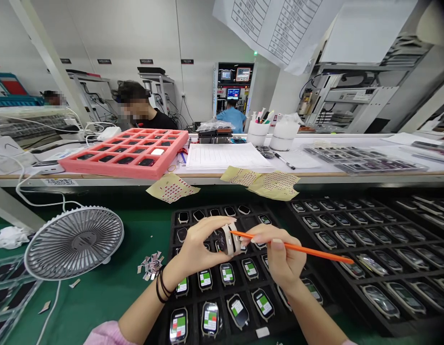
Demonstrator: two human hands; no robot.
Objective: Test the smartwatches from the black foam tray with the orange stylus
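My left hand is closed around a pale watch case, held on edge above a black tray of watches. Pinched in my right hand is a thin orange stick, its tip touching the side of the watch case. Many watches in the tray below, such as the lit watch, show green, white and red screens. Part of the tray is hidden behind my hands.
A round grey fan stands at left beside scattered small pieces. Another black tray of watches lies at right. The shelf above holds a pink foam tray, papers and pen cups. People sit behind it.
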